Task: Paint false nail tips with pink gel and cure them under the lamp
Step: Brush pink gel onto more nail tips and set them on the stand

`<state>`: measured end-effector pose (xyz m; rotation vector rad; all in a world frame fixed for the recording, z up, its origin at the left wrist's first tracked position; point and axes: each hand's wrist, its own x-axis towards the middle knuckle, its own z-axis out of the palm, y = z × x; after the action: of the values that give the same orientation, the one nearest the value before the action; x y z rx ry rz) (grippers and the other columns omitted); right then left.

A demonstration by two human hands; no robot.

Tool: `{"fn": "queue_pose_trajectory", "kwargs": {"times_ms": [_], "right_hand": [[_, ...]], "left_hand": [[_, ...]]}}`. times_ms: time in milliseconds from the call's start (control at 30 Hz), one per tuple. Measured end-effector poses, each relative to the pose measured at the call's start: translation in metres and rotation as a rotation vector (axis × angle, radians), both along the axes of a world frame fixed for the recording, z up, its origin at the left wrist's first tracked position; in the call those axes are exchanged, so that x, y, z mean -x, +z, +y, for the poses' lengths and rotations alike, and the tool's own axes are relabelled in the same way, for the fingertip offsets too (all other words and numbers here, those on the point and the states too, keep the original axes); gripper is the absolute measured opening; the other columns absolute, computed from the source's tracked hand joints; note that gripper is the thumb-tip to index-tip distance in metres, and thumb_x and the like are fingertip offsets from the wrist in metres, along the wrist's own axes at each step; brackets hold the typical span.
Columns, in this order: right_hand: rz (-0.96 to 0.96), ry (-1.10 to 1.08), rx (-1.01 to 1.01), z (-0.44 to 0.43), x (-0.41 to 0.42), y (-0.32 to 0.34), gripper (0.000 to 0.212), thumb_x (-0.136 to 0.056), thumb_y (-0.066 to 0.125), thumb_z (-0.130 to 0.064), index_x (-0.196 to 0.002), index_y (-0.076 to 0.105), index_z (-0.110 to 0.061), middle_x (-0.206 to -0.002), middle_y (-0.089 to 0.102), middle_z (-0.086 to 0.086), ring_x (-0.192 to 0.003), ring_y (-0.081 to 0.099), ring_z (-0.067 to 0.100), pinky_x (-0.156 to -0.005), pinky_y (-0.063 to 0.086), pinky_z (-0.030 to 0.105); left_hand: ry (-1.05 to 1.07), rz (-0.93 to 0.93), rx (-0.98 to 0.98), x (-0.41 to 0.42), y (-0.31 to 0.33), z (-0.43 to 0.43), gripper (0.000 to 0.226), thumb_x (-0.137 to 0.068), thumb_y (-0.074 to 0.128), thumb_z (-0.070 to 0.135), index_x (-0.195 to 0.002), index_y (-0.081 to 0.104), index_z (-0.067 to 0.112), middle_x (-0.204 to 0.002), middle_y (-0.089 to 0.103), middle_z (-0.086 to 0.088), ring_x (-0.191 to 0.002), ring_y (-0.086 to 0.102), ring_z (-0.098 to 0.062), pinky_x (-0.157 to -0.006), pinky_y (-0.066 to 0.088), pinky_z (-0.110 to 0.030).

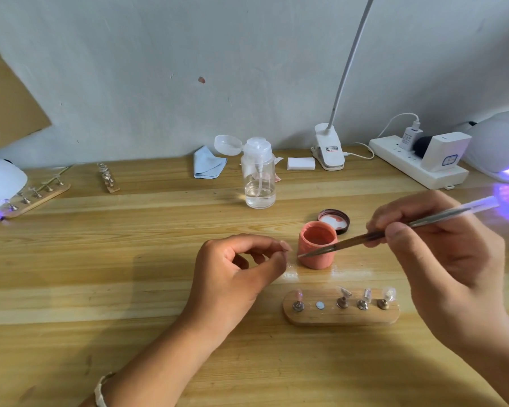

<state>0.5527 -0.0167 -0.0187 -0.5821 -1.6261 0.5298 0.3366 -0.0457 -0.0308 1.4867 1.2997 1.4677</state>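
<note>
**Two hands at a pot of pink gel, brush tip meeting pinched fingers**

We look down on a wooden table (106, 248) whose far edge meets a grey wall. Bare wood stretches out at 9 o'clock from the left hand (235, 277).

The right hand (441, 259) grips a thin brush (394, 233). Its long axis slants from 2 o'clock down to 8 o'clock, and its tip points at the left hand's fingertips. The left hand's fingers are curled, thumb and forefinger pinched. We cannot tell what they hold, if anything.

The brush crosses in front of the gel pot (318, 248), which stands open and upright between the hands with pink gel inside. Its lid (334, 221) lies upturned, just beside it at 1 o'clock.

At 6 o'clock from the pot, a wooden stand (341, 317) carries four pegs with nail tips (365, 295). The leftmost is pinkish and the others are clear.

At 11 o'clock, a pump bottle (259, 177) holds a little clear liquid.

A curing lamp (500, 145) glows violet at the right edge.
</note>
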Motion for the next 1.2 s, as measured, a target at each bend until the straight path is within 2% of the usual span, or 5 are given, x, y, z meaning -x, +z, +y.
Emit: {"fn": "queue_pose_trajectory", "kwargs": {"times_ms": [200,467,633,967,1200], "right_hand": [[-0.014,0.043,-0.003,-0.001,0.0042,0.0012,0.008,-0.098,0.056,-0.021,-0.097,0.063,-0.025,-0.093,0.068,-0.01,-0.085,0.068,0.017,-0.079,0.051,0.027],[0.004,-0.015,-0.003,-0.0003,-0.0004,-0.0002,0.011,-0.094,0.055,-0.018,-0.09,0.063,-0.011,-0.084,0.065,-0.002,-0.077,0.064,0.025,-0.071,0.051,0.049],[-0.01,0.031,-0.006,-0.0011,0.0026,0.0027,0.007,-0.097,0.056,-0.02,-0.096,0.063,-0.022,-0.091,0.068,-0.012,-0.083,0.069,0.016,-0.078,0.051,0.026],[0.026,-0.043,0.016,0.0015,-0.0008,0.0014,0.012,-0.092,0.055,-0.019,-0.087,0.061,-0.01,-0.081,0.065,-0.006,-0.074,0.066,0.018,-0.07,0.053,0.041],[0.023,-0.01,-0.006,-0.0008,0.0021,0.0014,0.006,-0.098,0.056,-0.019,-0.096,0.061,-0.02,-0.089,0.067,-0.009,-0.081,0.067,0.015,-0.076,0.05,0.025]], "left_hand": [[0.021,-0.001,0.011,-0.0025,0.0007,-0.0001,0.013,-0.07,0.077,0.018,-0.077,0.08,0.028,-0.08,0.077,0.007,-0.07,0.061,-0.009,-0.057,0.043,-0.023],[0.017,0.001,-0.002,-0.0012,-0.0008,0.0009,0.014,-0.07,0.076,0.019,-0.078,0.08,0.03,-0.08,0.076,0.007,-0.07,0.061,-0.008,-0.055,0.041,-0.018],[0.011,0.007,-0.006,-0.0011,-0.0026,0.0012,0.014,-0.071,0.076,0.019,-0.078,0.08,0.03,-0.081,0.076,0.008,-0.069,0.061,-0.006,-0.054,0.042,-0.015],[0.002,-0.003,-0.017,-0.0006,-0.0018,0.0011,0.012,-0.071,0.076,0.018,-0.081,0.08,0.024,-0.08,0.076,0.006,-0.071,0.062,-0.011,-0.056,0.044,-0.018],[-0.014,-0.014,-0.027,0.001,-0.0048,0.0032,0.018,-0.077,0.082,0.007,-0.084,0.08,0.024,-0.083,0.077,0.004,-0.075,0.067,-0.015,-0.06,0.045,-0.03]]}}
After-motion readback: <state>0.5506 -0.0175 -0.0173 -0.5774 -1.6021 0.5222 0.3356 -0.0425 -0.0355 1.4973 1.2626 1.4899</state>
